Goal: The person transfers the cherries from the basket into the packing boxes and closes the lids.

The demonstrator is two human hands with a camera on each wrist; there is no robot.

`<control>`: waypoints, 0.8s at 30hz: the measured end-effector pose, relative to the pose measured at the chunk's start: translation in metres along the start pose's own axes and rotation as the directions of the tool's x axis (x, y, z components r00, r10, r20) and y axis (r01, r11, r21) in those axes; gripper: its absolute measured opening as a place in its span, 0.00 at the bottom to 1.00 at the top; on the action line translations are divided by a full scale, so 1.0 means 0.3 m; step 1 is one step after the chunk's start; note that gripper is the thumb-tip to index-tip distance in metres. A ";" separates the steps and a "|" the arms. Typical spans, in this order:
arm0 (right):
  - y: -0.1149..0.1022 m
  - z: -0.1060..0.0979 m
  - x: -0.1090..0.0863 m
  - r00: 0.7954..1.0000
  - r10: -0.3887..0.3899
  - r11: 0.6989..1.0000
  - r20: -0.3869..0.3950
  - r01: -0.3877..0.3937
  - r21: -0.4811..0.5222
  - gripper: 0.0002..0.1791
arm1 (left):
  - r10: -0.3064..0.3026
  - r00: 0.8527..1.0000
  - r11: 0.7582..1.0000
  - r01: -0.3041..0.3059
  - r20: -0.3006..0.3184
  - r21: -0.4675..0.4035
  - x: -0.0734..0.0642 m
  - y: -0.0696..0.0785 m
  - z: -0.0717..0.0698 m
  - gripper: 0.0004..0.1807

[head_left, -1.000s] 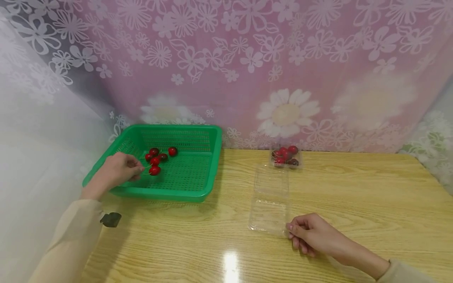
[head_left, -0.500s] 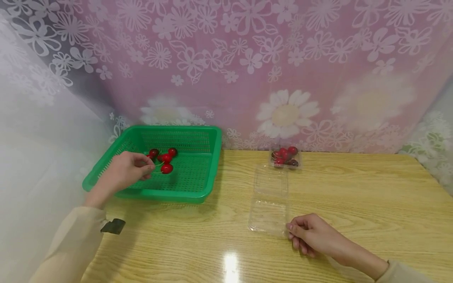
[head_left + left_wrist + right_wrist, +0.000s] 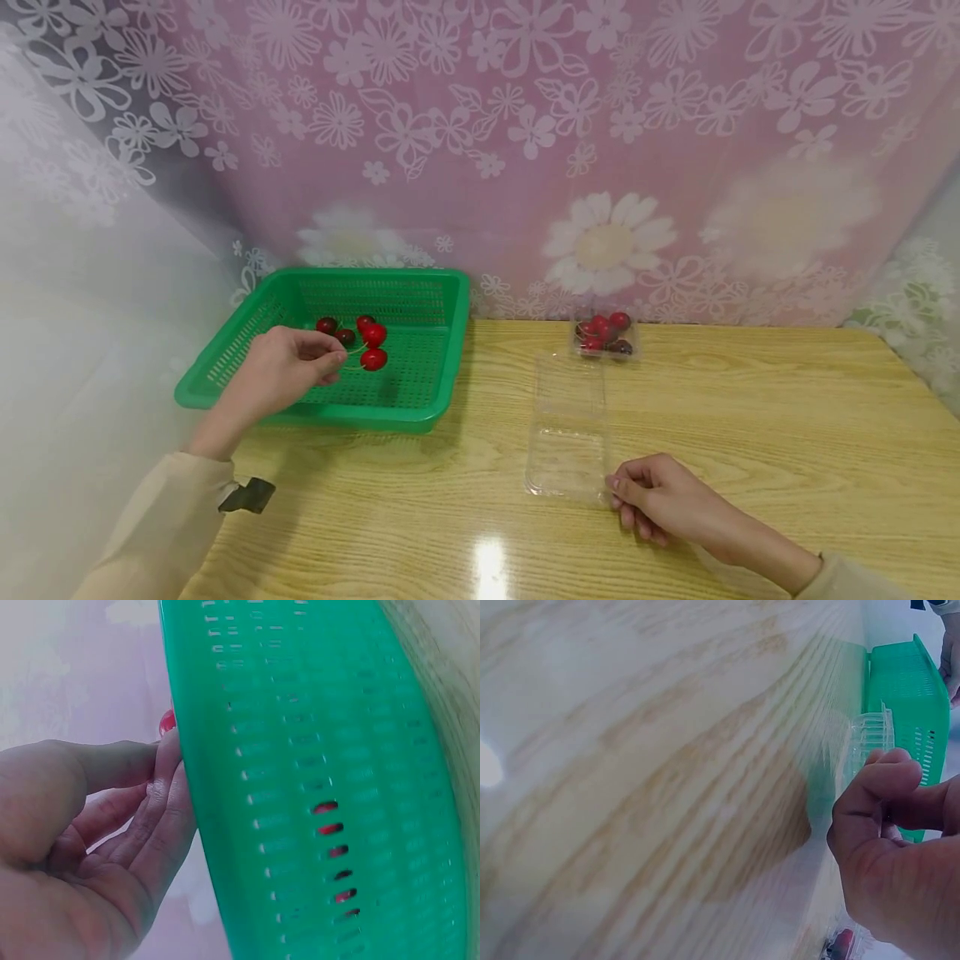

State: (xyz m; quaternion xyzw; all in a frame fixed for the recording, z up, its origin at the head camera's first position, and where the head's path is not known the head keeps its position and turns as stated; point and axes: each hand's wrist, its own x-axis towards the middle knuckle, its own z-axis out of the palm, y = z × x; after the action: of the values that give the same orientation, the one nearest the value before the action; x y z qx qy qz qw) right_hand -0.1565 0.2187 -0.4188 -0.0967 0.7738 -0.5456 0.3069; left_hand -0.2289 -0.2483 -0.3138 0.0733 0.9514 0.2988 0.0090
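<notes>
My left hand (image 3: pixel 281 371) pinches the thin stems of two red cherries (image 3: pixel 373 359), which hang from the fingertips over the green plastic basket (image 3: pixel 360 418). In the left wrist view, a sliver of a red cherry (image 3: pixel 167 721) shows beyond the fingertips, beside the basket wall. Darker cherries (image 3: pixel 326 325) lie on the basket floor, partly hidden behind the hand. My right hand (image 3: pixel 663 500) pinches the near right corner of a clear plastic clamshell box (image 3: pixel 567 462). This box lies opened out on the table with nothing inside.
A second clear box (image 3: pixel 637 353), holding several cherries (image 3: pixel 603 331), stands at the table's back edge, just behind the opened box. Behind the wooden table (image 3: pixel 750 417) hangs a pink floral cloth (image 3: pixel 480 167). A black strap piece (image 3: pixel 251 495) sticks out at the left cuff.
My left hand has moved right and lifted the two cherries by their stems off the basket floor. The opened box has shifted very slightly; the right hand keeps its place.
</notes>
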 end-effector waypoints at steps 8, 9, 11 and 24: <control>-0.002 -0.001 -0.002 1.000 0.000 1.000 0.003 0.000 0.002 0.21 | 0.033 0.999 0.999 -0.034 -0.034 -0.023 -0.018 0.031 0.021 0.10; -0.002 -0.001 -0.002 1.000 0.000 1.000 0.002 0.000 0.002 0.21 | 0.038 0.999 0.999 -0.039 -0.038 -0.028 -0.020 0.035 0.024 0.10; -0.001 -0.001 -0.001 1.000 0.000 1.000 0.003 0.000 0.002 0.21 | 0.044 0.998 0.998 -0.046 -0.046 -0.038 -0.024 0.042 0.030 0.10; -0.006 0.001 0.000 1.000 -0.001 1.000 -0.001 0.001 -0.006 0.21 | 0.072 0.993 0.990 -0.083 -0.096 -0.115 -0.038 0.096 0.066 0.08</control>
State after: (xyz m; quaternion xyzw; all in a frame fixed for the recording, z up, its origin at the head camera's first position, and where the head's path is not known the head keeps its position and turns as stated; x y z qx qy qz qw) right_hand -0.1568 0.2177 -0.4172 -0.0977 0.7754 -0.5436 0.3062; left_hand -0.2126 -0.2154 -0.3139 0.0957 0.9278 0.3582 -0.0420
